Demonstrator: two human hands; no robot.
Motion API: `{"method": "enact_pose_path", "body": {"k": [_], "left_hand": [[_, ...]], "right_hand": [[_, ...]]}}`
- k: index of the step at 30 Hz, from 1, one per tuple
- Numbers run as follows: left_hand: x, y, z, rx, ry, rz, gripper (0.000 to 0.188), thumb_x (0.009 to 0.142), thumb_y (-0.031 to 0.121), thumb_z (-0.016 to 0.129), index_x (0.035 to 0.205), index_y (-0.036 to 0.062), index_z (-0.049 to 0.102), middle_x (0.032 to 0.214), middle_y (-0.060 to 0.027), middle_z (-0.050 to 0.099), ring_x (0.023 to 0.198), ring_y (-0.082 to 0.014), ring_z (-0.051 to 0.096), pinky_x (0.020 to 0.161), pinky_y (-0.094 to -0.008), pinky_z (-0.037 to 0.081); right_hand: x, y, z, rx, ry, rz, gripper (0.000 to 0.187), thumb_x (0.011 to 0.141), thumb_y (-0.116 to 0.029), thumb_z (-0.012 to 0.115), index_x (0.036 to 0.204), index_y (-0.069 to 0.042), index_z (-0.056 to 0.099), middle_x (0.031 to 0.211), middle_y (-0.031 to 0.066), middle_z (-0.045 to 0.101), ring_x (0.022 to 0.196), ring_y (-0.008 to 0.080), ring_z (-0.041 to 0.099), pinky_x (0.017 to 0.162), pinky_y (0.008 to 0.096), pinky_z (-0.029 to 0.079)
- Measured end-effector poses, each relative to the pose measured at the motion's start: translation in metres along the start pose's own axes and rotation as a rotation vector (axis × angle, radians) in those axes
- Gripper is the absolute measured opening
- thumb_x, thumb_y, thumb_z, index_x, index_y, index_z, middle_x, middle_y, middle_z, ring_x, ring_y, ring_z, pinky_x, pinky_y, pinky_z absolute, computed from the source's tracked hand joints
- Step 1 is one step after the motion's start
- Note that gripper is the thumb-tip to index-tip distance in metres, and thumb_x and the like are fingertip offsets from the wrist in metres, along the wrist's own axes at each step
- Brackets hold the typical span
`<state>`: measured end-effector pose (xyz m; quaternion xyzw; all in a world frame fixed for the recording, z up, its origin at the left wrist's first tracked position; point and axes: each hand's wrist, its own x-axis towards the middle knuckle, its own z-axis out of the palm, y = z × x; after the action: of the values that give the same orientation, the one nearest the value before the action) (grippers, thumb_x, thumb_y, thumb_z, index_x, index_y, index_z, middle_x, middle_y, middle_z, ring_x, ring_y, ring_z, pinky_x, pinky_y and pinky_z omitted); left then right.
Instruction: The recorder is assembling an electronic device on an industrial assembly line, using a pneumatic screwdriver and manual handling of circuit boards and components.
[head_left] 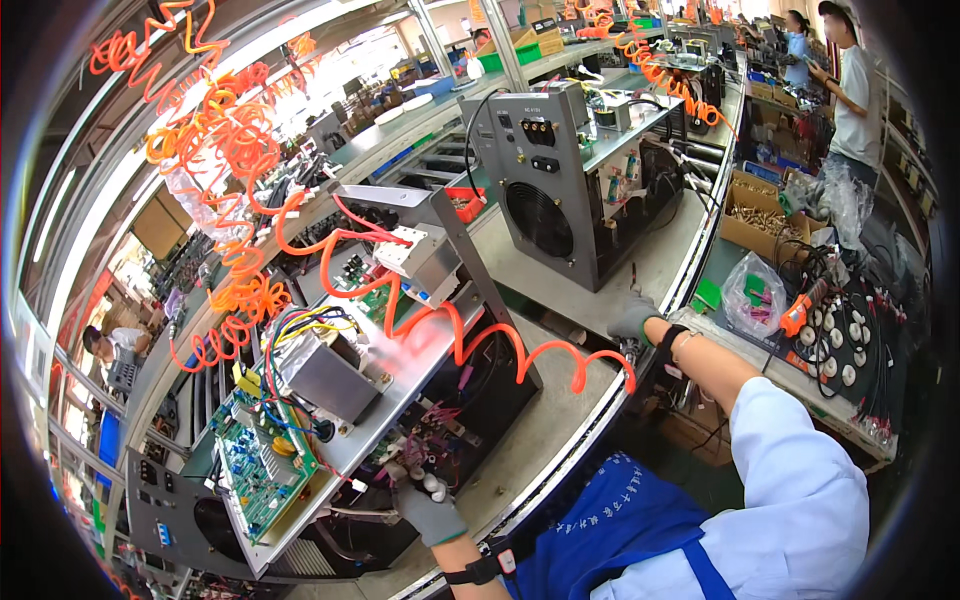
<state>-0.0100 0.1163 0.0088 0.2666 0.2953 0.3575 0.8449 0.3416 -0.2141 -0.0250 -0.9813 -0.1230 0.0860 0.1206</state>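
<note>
My left hand (432, 512), in a grey glove with pale fingertips, reaches into the lower side of the nearest open machine. Its fingers are bent among thin wires (455, 425) below the metal shelf (405, 365); what they pinch, if anything, is hidden. That shelf carries a green circuit board (262, 465) and a grey metal box (330, 372). My right hand (632, 318), gloved too, is closed at the conveyor's right edge. A thin dark tool (633, 276) shows just beyond its fingers; whether it is held is unclear. An orange coiled hose (545, 348) ends just below this hand.
A second grey machine with a round fan (540, 218) stands farther along the conveyor (560, 425). Orange coiled hoses (225, 150) hang at left. On the right bench are a carton of small metal parts (755, 215), a plastic bag (752, 295) and white round pieces (830, 340). Two people stand beyond.
</note>
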Motion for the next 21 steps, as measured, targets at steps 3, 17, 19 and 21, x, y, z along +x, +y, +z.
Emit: {"method": "enact_pose_path", "body": {"k": [3,17,19,21], "left_hand": [[-0.008,0.001,0.007,0.0,0.001,0.022,0.035,0.101,0.043,0.052,0.079,0.0154,0.054,0.057,0.0013,0.049,0.037,-0.0121,0.039,0.029,-0.0235,0.025],[-0.029,0.002,0.028,-0.018,-0.04,0.139,0.028,0.1,0.031,0.058,0.083,0.009,0.056,0.061,-0.0028,0.054,0.038,-0.0114,0.045,0.03,-0.0237,0.027],[-0.031,0.0,0.029,-0.019,-0.008,0.157,0.028,0.097,0.029,0.063,0.08,0.0073,0.057,0.059,-0.0032,0.054,0.038,-0.011,0.046,0.03,-0.024,0.027],[-0.032,-0.001,0.03,-0.014,0.021,0.16,0.028,0.096,0.028,0.065,0.08,0.0069,0.058,0.059,-0.0028,0.055,0.038,-0.0103,0.045,0.031,-0.0238,0.027]], "right_hand": [[-0.041,-0.001,-0.01,0.741,-0.064,-0.05,0.035,0.077,-0.028,0.07,0.093,0.003,0.068,0.085,0.0125,0.069,0.074,0.0176,0.067,0.063,0.0289,0.051],[-0.268,-0.106,-0.189,1.18,-1.225,-0.045,0.057,0.077,-0.015,0.069,0.128,-0.005,0.046,0.099,0.0082,0.054,0.067,0.0101,0.057,0.056,0.0219,0.049],[-0.276,-0.116,-0.193,1.096,-1.231,-0.132,0.076,0.073,-0.011,0.073,0.141,-0.007,0.038,0.098,0.0081,0.054,0.067,0.0118,0.057,0.056,0.0239,0.05],[-0.281,-0.128,-0.182,1.006,-1.199,-0.213,0.089,0.071,-0.008,0.077,0.147,-0.008,0.03,0.098,0.007,0.053,0.07,0.0139,0.059,0.057,0.0278,0.051]]}}
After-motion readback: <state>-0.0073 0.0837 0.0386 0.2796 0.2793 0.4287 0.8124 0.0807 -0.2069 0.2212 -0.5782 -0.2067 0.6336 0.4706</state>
